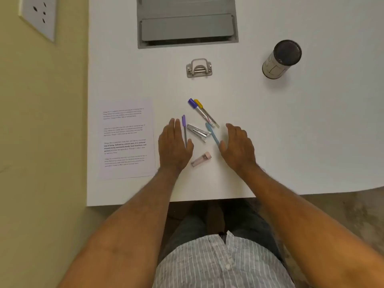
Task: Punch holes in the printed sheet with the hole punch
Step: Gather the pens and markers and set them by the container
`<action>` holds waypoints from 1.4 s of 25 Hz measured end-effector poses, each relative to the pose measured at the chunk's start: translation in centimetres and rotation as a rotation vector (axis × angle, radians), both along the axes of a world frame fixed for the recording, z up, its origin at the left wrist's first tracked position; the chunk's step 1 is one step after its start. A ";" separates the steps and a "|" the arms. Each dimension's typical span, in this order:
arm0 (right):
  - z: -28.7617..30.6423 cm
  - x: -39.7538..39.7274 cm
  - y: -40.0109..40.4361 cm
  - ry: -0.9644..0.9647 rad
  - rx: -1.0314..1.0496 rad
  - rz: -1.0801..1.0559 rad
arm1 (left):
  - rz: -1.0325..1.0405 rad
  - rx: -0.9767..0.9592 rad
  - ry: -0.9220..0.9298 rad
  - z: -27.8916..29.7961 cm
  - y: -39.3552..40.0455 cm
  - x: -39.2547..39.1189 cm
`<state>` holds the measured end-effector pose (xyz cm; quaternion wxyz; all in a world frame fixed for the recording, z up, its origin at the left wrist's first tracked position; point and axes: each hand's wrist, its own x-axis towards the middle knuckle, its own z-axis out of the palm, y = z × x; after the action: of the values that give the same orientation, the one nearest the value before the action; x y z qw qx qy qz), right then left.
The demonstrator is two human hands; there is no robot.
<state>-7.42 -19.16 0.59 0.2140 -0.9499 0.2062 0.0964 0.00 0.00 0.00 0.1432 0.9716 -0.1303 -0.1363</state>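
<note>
**Hands empty, sheet and punch not yet brought together**

Paper first is the sensible order, judging by the layout. Taking the stapler (197,132) at the middle of the white desk (291,132) as the landmark: the printed sheet (126,139) lies flat well to its left, near the desk's left edge, and the hole punch (199,68) sits well beyond it, toward the grey recessed tray (187,26), handle up and untouched.

The left hand (174,145) hovers or rests palm-down just left of the stapler, fingers extended and together, its thumb side covering the lower end of the purple pen (184,129). The right hand (236,145) sits just right of the stapler, palm-down and loosely open, near the tip of the light blue pen (212,135). Neither hand holds anything — whether they touch the desk I cannot tell.

Clutter surrounds the stapler: two markers (202,112) just beyond it, a small pink case (201,159) on its near side. A dark-lidded cylinder (281,59) stands far to the right.

To do this well, I would slide the sheet by its bare margin rather than pinch it, then bring the punch to a clear patch away from the pens — a pen under the paper would tilt it. Seat one edge fully into the slot, centred and square, before pressing down.
</note>
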 end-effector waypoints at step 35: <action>-3.7 10.0 -1.3 -0.064 0.170 -0.017 | -0.187 -0.139 0.308 -4.4 0.3 -5.4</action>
<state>2.62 -20.45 -3.12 0.3011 -0.9291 0.1984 0.0816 -5.37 0.27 -4.45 0.2151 0.9106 -0.2058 -0.2866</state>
